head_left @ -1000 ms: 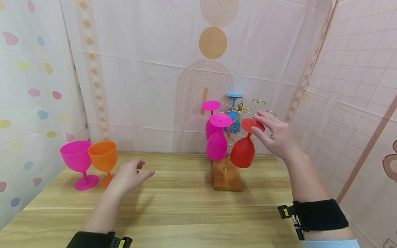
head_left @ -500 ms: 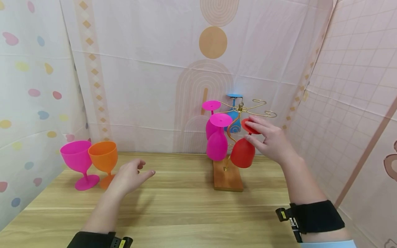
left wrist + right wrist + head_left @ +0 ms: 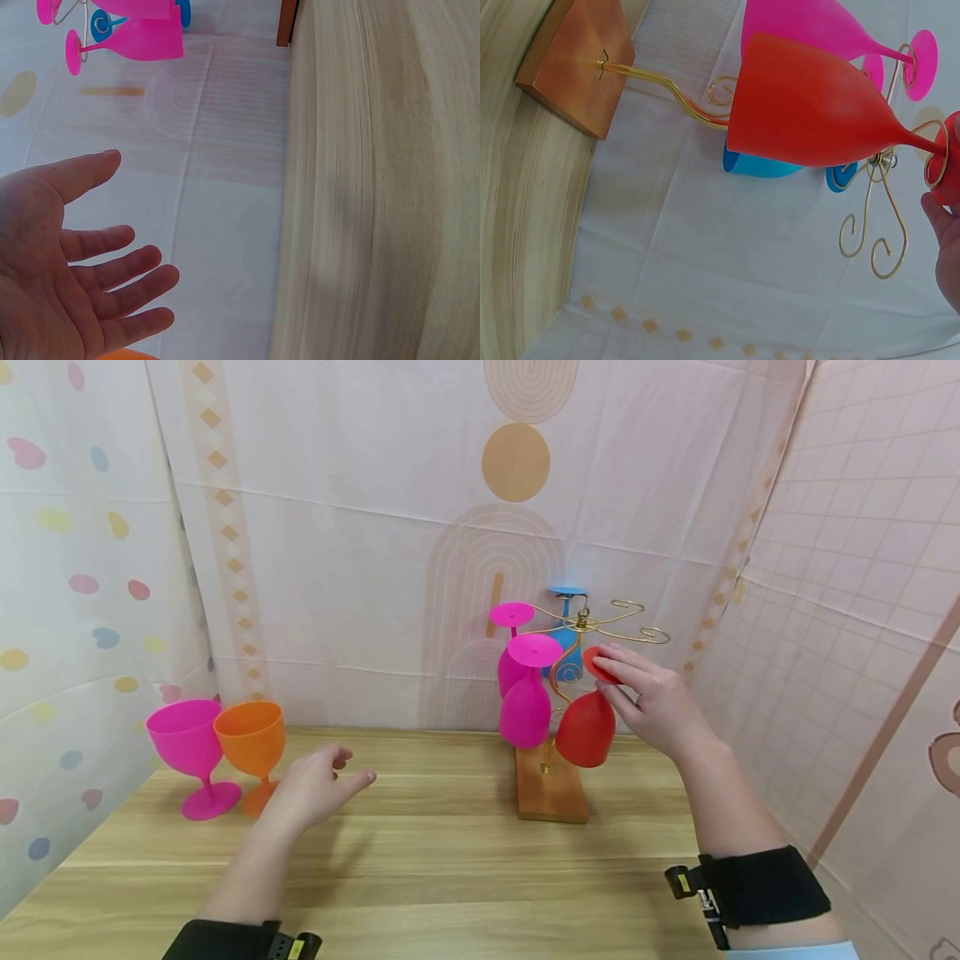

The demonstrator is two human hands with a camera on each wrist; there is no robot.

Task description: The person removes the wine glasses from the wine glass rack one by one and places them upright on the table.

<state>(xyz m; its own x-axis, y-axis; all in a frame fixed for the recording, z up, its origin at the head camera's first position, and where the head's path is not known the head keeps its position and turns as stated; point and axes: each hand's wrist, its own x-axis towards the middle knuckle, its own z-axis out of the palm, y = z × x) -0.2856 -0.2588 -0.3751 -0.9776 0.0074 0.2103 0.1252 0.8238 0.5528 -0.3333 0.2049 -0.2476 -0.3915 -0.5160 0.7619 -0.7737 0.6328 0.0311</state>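
Observation:
A red goblet (image 3: 587,731) hangs upside down from the gold wire rack (image 3: 581,622), its stem inside a curled hook in the right wrist view. My right hand (image 3: 656,702) pinches its round foot (image 3: 597,665), fingers above and thumb below. Two magenta goblets (image 3: 524,714) and a blue goblet (image 3: 570,647) hang beside it, also foot up. My left hand (image 3: 311,789) hovers over the table with fingers relaxed, as the left wrist view (image 3: 37,277) confirms. Close to it stand an upright orange goblet (image 3: 251,739), its foot partly hidden, and an upright magenta goblet (image 3: 185,739).
The rack rises from a wooden base block (image 3: 551,793) on the wood-grain table (image 3: 420,860). Two of its hooks (image 3: 652,635) on the right hold nothing. Patterned cloth (image 3: 360,568) closes off the back and both sides.
My right hand has moved left and slightly down onto the red goblet's foot, and its thumb has gone under it. The foot has tilted. My left hand has stayed still.

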